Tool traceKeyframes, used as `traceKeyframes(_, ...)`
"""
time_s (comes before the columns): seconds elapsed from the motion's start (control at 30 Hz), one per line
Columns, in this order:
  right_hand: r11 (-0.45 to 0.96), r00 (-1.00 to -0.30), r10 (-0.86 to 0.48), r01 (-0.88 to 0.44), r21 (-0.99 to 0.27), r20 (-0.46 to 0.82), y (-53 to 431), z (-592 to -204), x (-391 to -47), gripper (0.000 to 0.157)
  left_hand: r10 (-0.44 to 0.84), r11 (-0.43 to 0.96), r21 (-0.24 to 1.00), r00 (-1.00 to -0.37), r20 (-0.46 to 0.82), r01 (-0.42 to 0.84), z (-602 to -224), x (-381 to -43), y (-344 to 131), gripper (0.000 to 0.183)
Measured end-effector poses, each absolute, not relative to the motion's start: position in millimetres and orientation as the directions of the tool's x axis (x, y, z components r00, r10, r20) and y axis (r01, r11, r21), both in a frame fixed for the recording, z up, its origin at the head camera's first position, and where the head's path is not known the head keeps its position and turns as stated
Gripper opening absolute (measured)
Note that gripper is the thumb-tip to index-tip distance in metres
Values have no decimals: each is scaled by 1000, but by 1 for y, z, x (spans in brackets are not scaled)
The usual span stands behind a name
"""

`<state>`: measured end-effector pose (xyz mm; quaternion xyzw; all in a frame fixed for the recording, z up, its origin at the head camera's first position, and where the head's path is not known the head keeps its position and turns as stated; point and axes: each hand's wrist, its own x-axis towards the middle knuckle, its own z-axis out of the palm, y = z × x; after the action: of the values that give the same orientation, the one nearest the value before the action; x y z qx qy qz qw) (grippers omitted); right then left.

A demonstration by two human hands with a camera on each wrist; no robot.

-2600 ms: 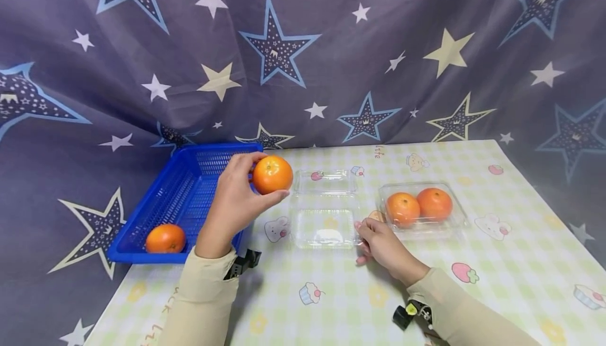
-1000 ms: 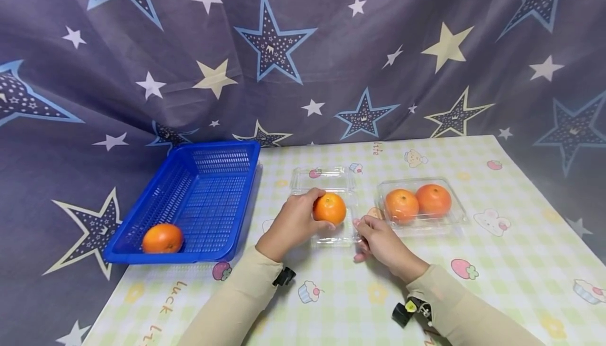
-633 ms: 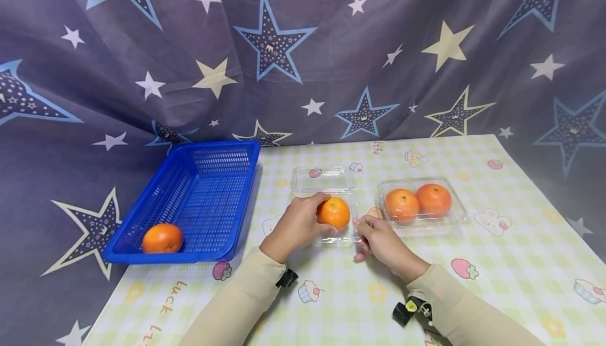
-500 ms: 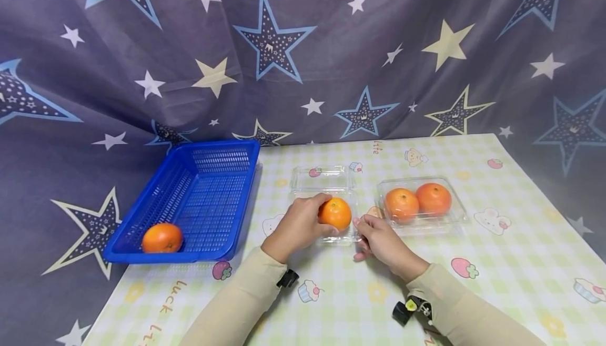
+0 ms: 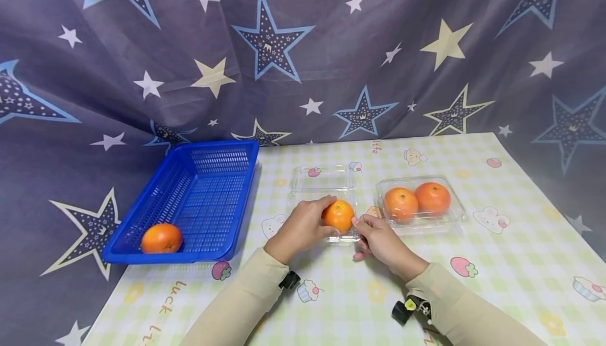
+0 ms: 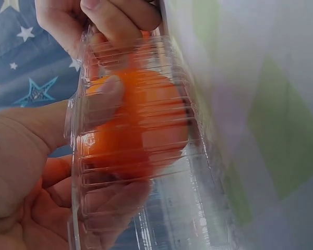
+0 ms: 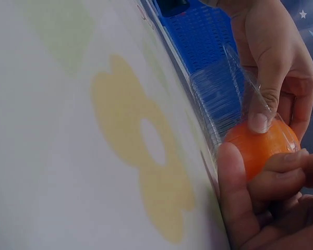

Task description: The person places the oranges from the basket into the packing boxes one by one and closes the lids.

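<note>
In the head view an orange [image 5: 339, 216] sits in the right part of an open clear plastic clamshell box [image 5: 323, 179], whose lid lies folded back. My left hand [image 5: 299, 231] grips this orange from the left, thumb in front and fingers behind. At the box's right edge, my right hand [image 5: 387, 245] pinches the rim close to the fruit. Through the ribbed box wall, the left wrist view shows the orange [image 6: 156, 117] between the thumb and fingers. The right wrist view has both hands around the orange [image 7: 255, 151].
A blue plastic basket [image 5: 208, 199] stands at the left, with one orange [image 5: 161, 238] in its near corner. To the right is a closed clear clamshell box [image 5: 442, 222] holding two oranges. A star-patterned curtain [image 5: 303, 62] hangs behind the table.
My left hand has carried the orange from beside the basket into the clamshell box, then slid it rightward toward the right hand. The right hand stays at the box's edge.
</note>
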<state>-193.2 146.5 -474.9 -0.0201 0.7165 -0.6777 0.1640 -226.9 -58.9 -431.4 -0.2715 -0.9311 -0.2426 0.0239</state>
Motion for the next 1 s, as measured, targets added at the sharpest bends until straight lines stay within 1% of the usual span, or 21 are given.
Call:
traceKeyframes(0.37, 89, -946, -249, 190, -978, -206, 146, -474, -193, 34, 502, 743, 411, -846, 179, 528, -429, -227, -60, 73)
traceKeyframes(0.67, 85, -944, -254, 197, -977, -213, 146, -475, -192, 32, 471, 774, 410, -872, 136, 482, -426, -225, -62, 82)
traceKeyframes(1.0, 80, -945, -250, 198, -977, -212, 144, -473, -191, 31, 477, 773, 423, -873, 103, 473, -424, -226, -63, 80)
